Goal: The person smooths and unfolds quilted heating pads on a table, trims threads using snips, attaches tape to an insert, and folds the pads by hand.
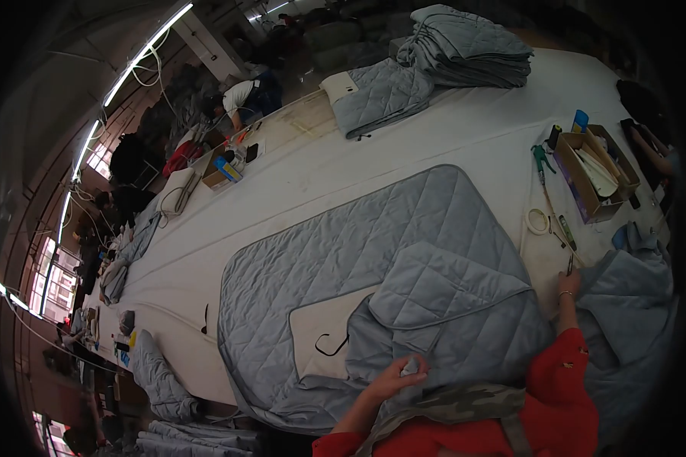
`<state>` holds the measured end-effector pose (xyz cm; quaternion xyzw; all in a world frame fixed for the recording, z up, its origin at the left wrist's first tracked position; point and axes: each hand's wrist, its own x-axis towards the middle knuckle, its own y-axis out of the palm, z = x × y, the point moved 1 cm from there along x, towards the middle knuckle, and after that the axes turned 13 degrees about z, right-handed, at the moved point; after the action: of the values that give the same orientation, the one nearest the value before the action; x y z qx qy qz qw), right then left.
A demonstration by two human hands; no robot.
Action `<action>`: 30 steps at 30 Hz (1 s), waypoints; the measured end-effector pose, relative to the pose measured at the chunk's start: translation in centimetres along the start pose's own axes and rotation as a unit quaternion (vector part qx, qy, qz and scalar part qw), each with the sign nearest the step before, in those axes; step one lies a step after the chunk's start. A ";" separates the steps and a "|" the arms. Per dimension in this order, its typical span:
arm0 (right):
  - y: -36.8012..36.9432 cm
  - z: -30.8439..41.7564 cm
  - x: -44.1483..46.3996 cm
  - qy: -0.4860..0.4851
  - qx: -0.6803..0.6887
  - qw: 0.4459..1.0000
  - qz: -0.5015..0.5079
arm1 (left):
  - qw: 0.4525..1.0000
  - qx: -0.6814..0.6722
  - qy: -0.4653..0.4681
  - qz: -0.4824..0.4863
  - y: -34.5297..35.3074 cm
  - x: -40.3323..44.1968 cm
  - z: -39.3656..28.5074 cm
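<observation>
A grey quilted cover (305, 251) with dark edging lies spread on the table in front of me, one part of it folded back over itself. Through its cut-out the pale table shows, with a black curved cord or strip (331, 347) lying there. At the cover's near edge, my left hand (398, 378) is closed with a small bit of the grey fabric pinched between thumb and fingers. My right hand (568, 283) is off to the right, beyond the cover's edge, closed around a slim metal tool (570, 263), perhaps thread snips.
Right of the cover lie a tape roll (537, 222), a green-handled air gun (540, 158) and a cardboard box (587, 179) of tools. More grey fabric (625, 297) lies by my right arm. Folded quilts (465, 49) are stacked at the far side. A person (244, 99) bends over the opposite edge.
</observation>
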<state>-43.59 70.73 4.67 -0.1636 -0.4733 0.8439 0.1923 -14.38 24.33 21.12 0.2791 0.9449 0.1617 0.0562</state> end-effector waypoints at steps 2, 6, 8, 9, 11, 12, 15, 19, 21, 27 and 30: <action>-0.1 1.1 -2.0 -0.028 -0.084 0.996 -0.011 | 0.999 -0.022 0.012 -0.035 0.8 0.0 0.1; 1.7 4.2 -7.2 -0.221 -0.082 0.968 -0.091 | 0.984 -0.069 0.036 -0.163 1.8 -1.1 1.3; 3.2 3.1 -8.5 -0.235 -0.062 0.969 -0.045 | 0.968 -0.089 0.060 -0.226 1.8 -1.9 1.6; 4.2 2.7 -8.5 -0.250 -0.017 0.968 -0.015 | 0.950 -0.101 0.081 -0.284 1.6 -2.5 1.7; 5.0 1.5 -8.6 -0.259 0.014 0.965 0.031 | 0.929 -0.054 0.119 -0.347 1.2 -3.9 1.4; 4.9 1.5 -9.0 -0.235 0.077 0.967 0.057 | 0.924 0.000 0.128 -0.361 1.0 -4.6 0.4; 4.2 1.2 -10.2 -0.202 0.151 0.963 0.092 | 0.894 0.075 0.171 -0.408 0.3 -6.1 -1.8; 3.9 0.7 -11.3 -0.208 0.154 0.960 0.110 | 0.876 0.010 0.089 -0.474 0.1 -6.4 -2.6; 4.7 0.0 -11.2 -0.252 0.077 0.959 0.105 | 0.906 0.028 0.068 -0.417 -0.1 -6.0 -1.2; 4.7 0.3 -12.1 -0.284 -0.049 0.956 0.056 | 0.888 -0.113 0.100 -0.435 -0.7 -7.7 1.6; 5.1 1.4 -12.3 -0.268 -0.059 0.960 0.058 | 0.854 -0.126 0.186 -0.470 -2.1 -11.2 0.9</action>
<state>-34.38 61.35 2.11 0.0306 -0.5464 0.8370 -0.0006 -5.88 16.85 19.76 -0.2426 0.9278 0.2830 -0.0166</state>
